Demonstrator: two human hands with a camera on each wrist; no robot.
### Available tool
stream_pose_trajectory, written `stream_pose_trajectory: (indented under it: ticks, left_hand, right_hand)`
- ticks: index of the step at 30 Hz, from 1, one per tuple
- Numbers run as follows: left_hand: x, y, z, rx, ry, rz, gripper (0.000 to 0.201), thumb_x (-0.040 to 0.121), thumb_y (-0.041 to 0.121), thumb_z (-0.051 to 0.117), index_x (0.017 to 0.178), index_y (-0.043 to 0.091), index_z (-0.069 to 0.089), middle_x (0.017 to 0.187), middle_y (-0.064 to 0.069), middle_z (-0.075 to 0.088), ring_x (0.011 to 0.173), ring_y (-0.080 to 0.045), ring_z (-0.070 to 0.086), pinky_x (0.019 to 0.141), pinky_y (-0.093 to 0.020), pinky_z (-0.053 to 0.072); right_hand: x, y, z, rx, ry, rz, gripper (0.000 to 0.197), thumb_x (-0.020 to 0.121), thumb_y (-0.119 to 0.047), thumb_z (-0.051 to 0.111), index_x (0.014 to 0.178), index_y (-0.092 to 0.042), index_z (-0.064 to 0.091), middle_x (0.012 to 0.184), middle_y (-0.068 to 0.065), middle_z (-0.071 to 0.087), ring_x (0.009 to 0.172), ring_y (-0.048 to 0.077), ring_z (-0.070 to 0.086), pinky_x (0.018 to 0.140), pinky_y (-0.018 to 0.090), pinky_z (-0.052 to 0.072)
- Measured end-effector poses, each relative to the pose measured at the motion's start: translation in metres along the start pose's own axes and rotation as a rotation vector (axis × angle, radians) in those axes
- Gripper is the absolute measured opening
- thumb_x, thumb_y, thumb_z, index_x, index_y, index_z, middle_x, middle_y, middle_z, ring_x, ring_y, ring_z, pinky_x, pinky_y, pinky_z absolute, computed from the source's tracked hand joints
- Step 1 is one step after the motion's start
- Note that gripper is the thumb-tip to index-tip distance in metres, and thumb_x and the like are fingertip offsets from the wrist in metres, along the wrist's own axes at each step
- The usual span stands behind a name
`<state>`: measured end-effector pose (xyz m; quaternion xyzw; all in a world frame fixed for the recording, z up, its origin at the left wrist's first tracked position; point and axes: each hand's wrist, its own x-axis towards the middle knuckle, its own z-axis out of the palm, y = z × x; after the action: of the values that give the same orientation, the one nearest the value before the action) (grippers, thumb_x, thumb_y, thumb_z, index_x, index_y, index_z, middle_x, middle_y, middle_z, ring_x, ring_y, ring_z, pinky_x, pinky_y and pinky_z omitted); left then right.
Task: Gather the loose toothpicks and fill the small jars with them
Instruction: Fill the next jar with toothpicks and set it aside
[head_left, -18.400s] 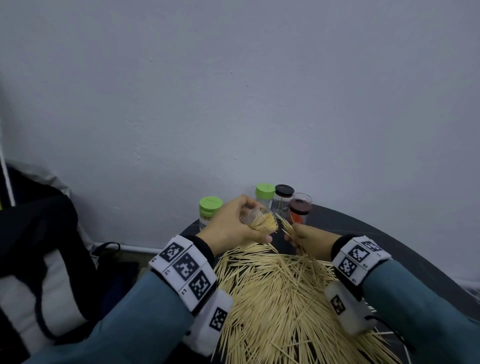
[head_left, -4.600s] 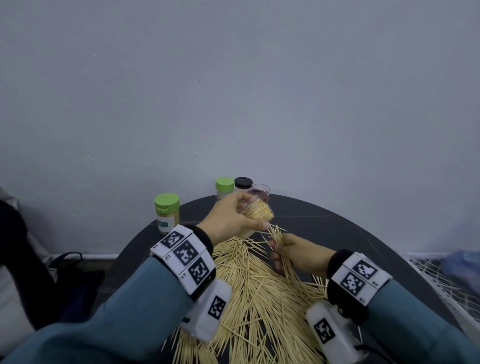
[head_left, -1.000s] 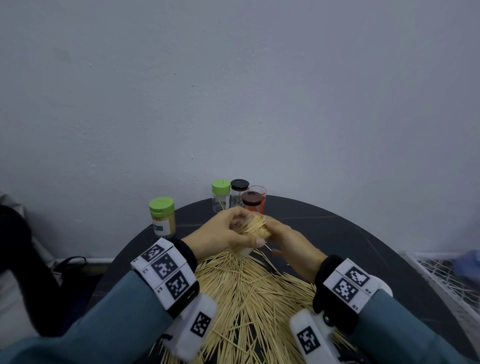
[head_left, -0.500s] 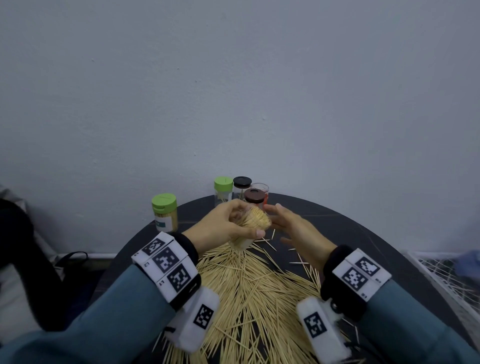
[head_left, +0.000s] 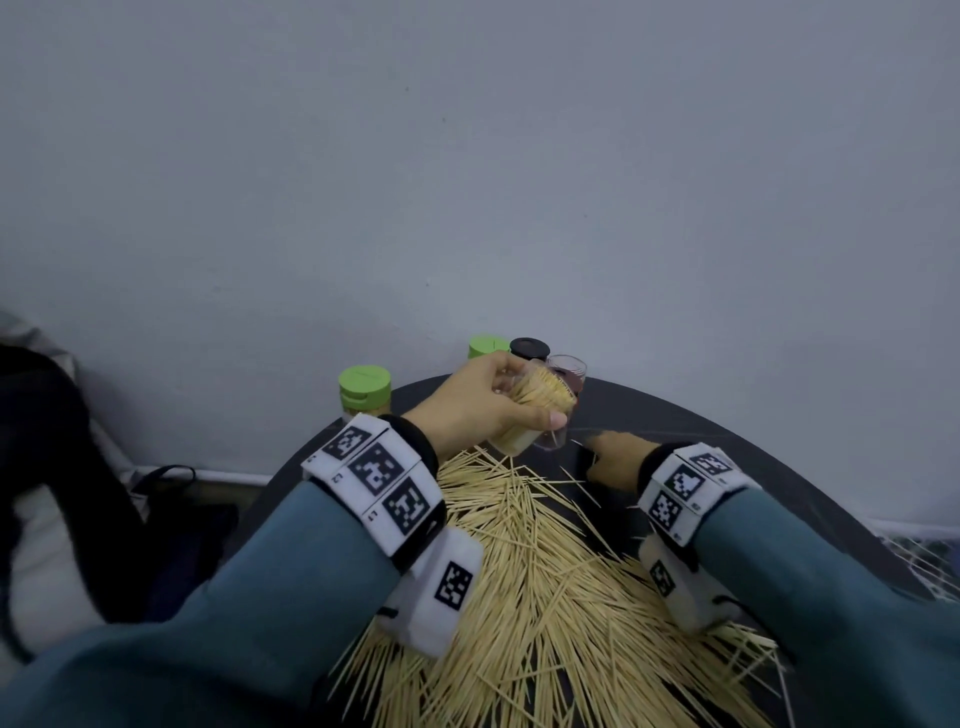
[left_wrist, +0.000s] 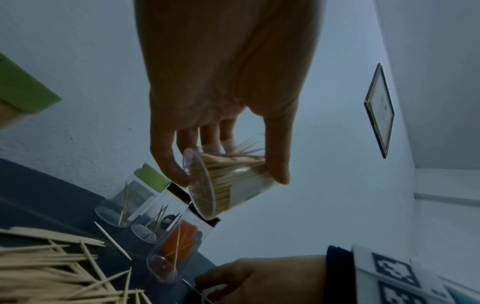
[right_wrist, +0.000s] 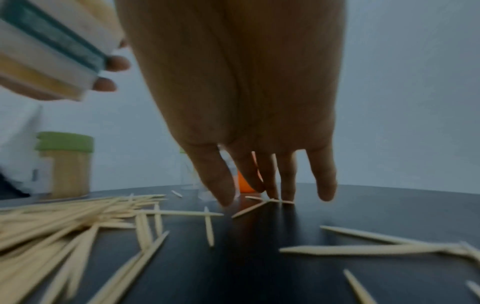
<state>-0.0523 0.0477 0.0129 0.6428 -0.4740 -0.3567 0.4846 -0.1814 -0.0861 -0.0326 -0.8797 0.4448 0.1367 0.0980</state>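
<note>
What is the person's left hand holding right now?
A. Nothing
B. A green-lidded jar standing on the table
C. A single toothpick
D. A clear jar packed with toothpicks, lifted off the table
D: the left hand grips a clear jar crammed with toothpicks, tilted in the air above the table.

a dark bag (head_left: 57, 467) lies left of the round black table (head_left: 727, 441); a framed picture (left_wrist: 379, 111) hangs on the wall.

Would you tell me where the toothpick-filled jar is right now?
In the head view, the open jar is gripped by the left hand, above the table's far edge.
</note>
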Motion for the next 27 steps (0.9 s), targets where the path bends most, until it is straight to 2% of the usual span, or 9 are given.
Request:
stream_pose_trajectory:
  ticks: [2,6,7,11,13,17,19,22,27]
  left_hand:
    - [0.003,-0.001,0.000,0.001,-0.010,-0.010,0.060,0.071,0.017,0.079,0.123,0.012,0.049,0.121,-0.008,0.060,0.111,-0.023,0.058,0.090,-0.034,0.050]
    - [0.001,-0.001,0.001,-0.002,-0.017,-0.002,0.061,0.072,0.017,0.078,0.125,0.011,0.048,0.119,-0.009,0.061,0.099,-0.016,0.059,0.074,-0.022,0.049]
    - [0.000,0.000,0.001,-0.007,-0.016,-0.006,0.062,0.073,0.017,0.078,0.126,0.010,0.048,0.120,-0.010,0.061,0.101,-0.018,0.060,0.074,-0.023,0.049]
    - [-0.002,0.000,0.002,-0.010,-0.009,-0.006,0.065,0.071,0.018,0.079,0.128,0.009,0.048,0.122,-0.011,0.061,0.110,-0.024,0.059,0.088,-0.034,0.051]
    - [-0.002,0.000,0.002,-0.011,-0.014,-0.004,0.065,0.071,0.018,0.079,0.128,0.010,0.048,0.123,-0.011,0.061,0.111,-0.024,0.059,0.091,-0.036,0.050]
    - [-0.003,0.001,0.003,-0.017,-0.018,-0.003,0.068,0.071,0.019,0.079,0.130,0.010,0.047,0.124,-0.011,0.059,0.113,-0.023,0.057,0.092,-0.036,0.049]
    - [-0.003,0.002,0.003,-0.019,-0.015,-0.002,0.067,0.072,0.018,0.079,0.130,0.009,0.047,0.124,-0.011,0.059,0.113,-0.023,0.057,0.090,-0.034,0.049]
    - [-0.004,0.002,0.003,-0.027,-0.020,-0.006,0.065,0.072,0.016,0.078,0.129,0.009,0.047,0.123,-0.012,0.060,0.112,-0.023,0.058,0.086,-0.030,0.049]
    - [-0.005,0.004,0.004,-0.026,-0.023,-0.010,0.066,0.074,0.017,0.078,0.131,0.010,0.046,0.125,-0.010,0.058,0.112,-0.020,0.056,0.079,-0.023,0.047]
  right_hand:
    - [-0.006,-0.007,0.001,-0.045,-0.015,-0.023,0.039,0.094,-0.015,0.045,0.131,-0.003,0.049,0.135,0.014,0.047,0.122,0.026,0.047,0.100,0.030,0.038]
    - [-0.025,-0.024,0.006,-0.084,-0.015,-0.117,0.039,0.096,-0.018,0.043,0.132,-0.004,0.047,0.135,0.012,0.040,0.122,0.025,0.044,0.099,0.029,0.036]
    - [-0.030,-0.027,0.007,-0.079,-0.007,-0.149,0.038,0.096,-0.018,0.044,0.130,-0.004,0.050,0.133,0.012,0.041,0.121,0.025,0.045,0.098,0.029,0.037]
    - [-0.047,-0.035,0.007,-0.040,-0.004,-0.252,0.030,0.092,-0.017,0.051,0.116,-0.003,0.061,0.118,0.010,0.058,0.101,0.019,0.054,0.090,0.029,0.044]
    - [-0.053,-0.037,0.007,-0.031,-0.014,-0.273,0.030,0.090,-0.021,0.056,0.115,-0.006,0.062,0.114,0.008,0.061,0.091,0.014,0.051,0.085,0.026,0.045]
    - [-0.056,-0.039,0.006,-0.009,-0.003,-0.214,0.049,0.085,-0.029,0.064,0.126,-0.007,0.048,0.122,0.007,0.055,0.107,0.019,0.053,0.091,0.029,0.046]
    - [-0.056,-0.040,0.006,0.010,-0.038,-0.166,0.056,0.083,-0.034,0.067,0.127,-0.007,0.045,0.122,0.006,0.053,0.107,0.020,0.052,0.090,0.029,0.046]
    - [-0.055,-0.042,0.006,-0.007,-0.080,-0.115,0.052,0.082,-0.037,0.067,0.121,-0.006,0.050,0.115,0.006,0.054,0.100,0.019,0.051,0.084,0.028,0.045]
    - [-0.057,-0.047,0.007,-0.017,-0.105,-0.056,0.048,0.087,-0.034,0.063,0.122,-0.006,0.048,0.125,0.009,0.052,0.114,0.024,0.052,0.088,0.031,0.044]
